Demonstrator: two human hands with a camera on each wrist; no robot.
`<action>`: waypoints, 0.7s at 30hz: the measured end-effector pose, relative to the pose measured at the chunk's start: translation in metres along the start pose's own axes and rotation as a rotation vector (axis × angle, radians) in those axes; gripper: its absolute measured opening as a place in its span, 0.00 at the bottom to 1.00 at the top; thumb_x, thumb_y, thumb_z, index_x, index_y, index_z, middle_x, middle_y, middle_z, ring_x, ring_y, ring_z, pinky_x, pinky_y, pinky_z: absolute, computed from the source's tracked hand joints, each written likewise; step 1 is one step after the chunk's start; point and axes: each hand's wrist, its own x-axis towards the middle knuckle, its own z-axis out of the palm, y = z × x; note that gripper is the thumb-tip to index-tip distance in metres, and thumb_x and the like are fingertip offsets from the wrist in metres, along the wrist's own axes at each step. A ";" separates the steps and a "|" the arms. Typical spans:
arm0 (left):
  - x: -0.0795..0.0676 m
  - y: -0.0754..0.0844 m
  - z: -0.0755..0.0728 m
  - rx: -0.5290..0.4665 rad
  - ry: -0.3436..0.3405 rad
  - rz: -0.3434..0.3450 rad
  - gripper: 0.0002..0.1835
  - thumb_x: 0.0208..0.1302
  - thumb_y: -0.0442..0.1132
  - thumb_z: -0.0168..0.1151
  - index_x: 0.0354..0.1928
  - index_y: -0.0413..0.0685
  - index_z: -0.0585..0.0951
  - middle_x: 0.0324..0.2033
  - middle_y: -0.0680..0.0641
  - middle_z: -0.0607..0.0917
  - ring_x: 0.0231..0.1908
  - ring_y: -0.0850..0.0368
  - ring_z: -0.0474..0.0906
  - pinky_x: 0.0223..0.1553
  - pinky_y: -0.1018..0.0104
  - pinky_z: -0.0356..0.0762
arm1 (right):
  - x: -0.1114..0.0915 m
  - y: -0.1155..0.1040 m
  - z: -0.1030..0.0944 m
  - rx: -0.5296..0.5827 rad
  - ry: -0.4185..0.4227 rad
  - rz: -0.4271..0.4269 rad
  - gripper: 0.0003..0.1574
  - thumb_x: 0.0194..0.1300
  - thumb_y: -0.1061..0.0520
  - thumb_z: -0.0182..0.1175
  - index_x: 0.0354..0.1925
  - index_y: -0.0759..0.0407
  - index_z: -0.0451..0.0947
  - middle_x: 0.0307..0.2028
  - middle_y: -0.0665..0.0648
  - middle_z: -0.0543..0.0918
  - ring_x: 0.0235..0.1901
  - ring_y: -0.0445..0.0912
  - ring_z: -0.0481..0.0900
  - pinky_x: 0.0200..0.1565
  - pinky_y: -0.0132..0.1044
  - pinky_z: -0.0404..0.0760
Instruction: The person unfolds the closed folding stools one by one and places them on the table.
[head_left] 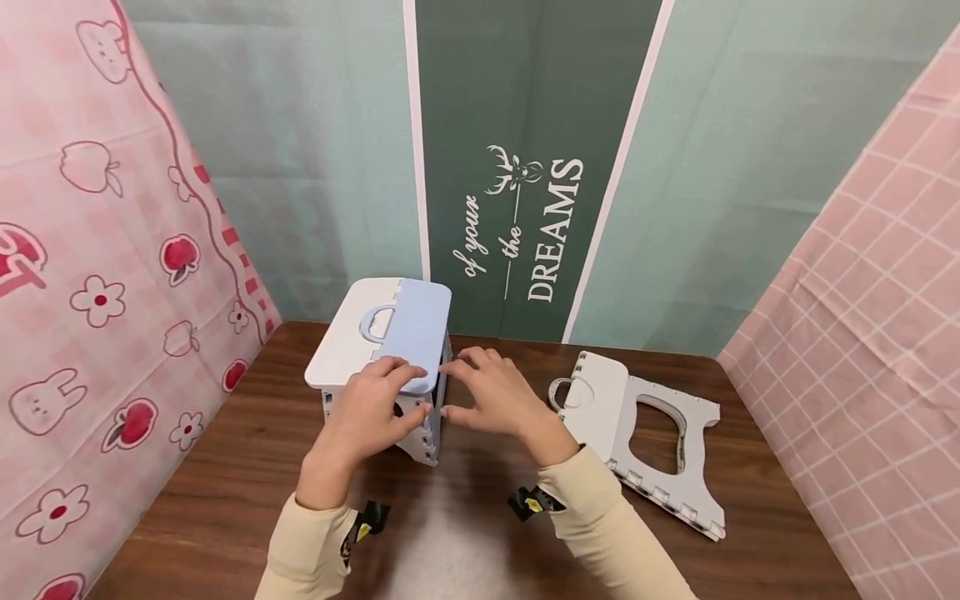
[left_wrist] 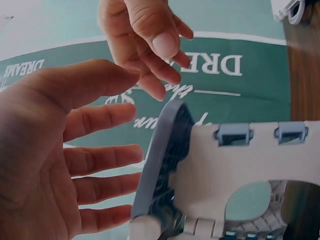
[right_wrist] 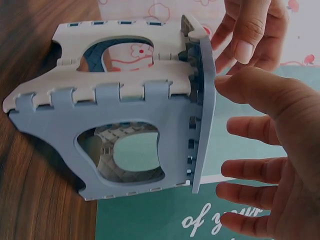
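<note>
A folding step stool (head_left: 341,333) stands unfolded at the back left, its top half white and half pale blue with a small handle in the middle. My left hand (head_left: 367,408) hovers around its near right corner, fingers extended. Just across that corner is my right hand (head_left: 495,392), fingers spread and fingertips close to the blue side. In the left wrist view, fingertips line up along the blue top edge (left_wrist: 160,160). The right wrist view shows the blue leg panel (right_wrist: 135,110) with its oval cutout, and my right hand (right_wrist: 280,130) beside the top, palm facing it.
A second, white folding stool (head_left: 600,408) lies collapsed on the wooden table (head_left: 225,500) to the right. A green cloth (head_left: 495,100) with lettering hangs behind. Pink patterned cloths flank the table, left (head_left: 97,250) and right (head_left: 885,292).
</note>
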 end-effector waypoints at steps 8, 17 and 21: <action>0.010 0.010 0.014 0.016 -0.073 0.039 0.20 0.49 0.47 0.69 0.43 0.46 0.82 0.40 0.44 0.78 0.41 0.45 0.74 0.38 0.49 0.72 | -0.013 0.014 -0.006 -0.013 -0.016 0.024 0.33 0.53 0.40 0.65 0.54 0.51 0.76 0.51 0.60 0.73 0.48 0.55 0.71 0.42 0.52 0.72; 0.025 0.019 0.024 0.018 -0.131 0.099 0.19 0.53 0.47 0.67 0.46 0.48 0.81 0.43 0.43 0.78 0.46 0.45 0.73 0.43 0.49 0.72 | -0.024 0.028 -0.015 -0.031 -0.043 0.076 0.33 0.52 0.40 0.65 0.55 0.51 0.76 0.51 0.60 0.72 0.49 0.56 0.71 0.43 0.54 0.71; 0.030 0.021 0.030 0.017 -0.139 0.117 0.19 0.52 0.48 0.66 0.45 0.49 0.81 0.42 0.45 0.78 0.44 0.47 0.74 0.41 0.51 0.72 | -0.029 0.032 -0.018 -0.036 -0.062 0.093 0.34 0.52 0.40 0.66 0.55 0.52 0.75 0.52 0.61 0.72 0.50 0.57 0.70 0.44 0.55 0.71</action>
